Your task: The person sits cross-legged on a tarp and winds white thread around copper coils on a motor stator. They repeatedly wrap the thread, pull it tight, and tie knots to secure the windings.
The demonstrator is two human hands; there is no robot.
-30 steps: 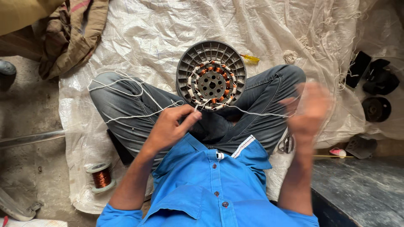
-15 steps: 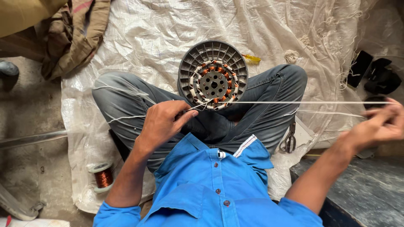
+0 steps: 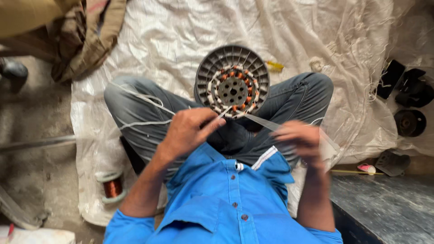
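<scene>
A white woven plastic sheet point(image 3: 181, 40) covers most of the dusty floor point(image 3: 36, 117), its left edge just beside a crumpled brown cloth point(image 3: 86, 36). The person sits cross-legged on the sheet in grey trousers point(image 3: 135, 117), a round grey fan motor stator point(image 3: 232, 82) with copper windings resting between the knees. Dark round parts point(image 3: 409, 122) lie past the sheet's right edge; a copper wire spool point(image 3: 112, 186) stands near its lower left corner. The left hand point(image 3: 190, 131) has its fingers pinched on a white thread point(image 3: 264, 122) at the stator's near rim. The right hand point(image 3: 300, 142) is blurred, its fingers curled about the same thread.
</scene>
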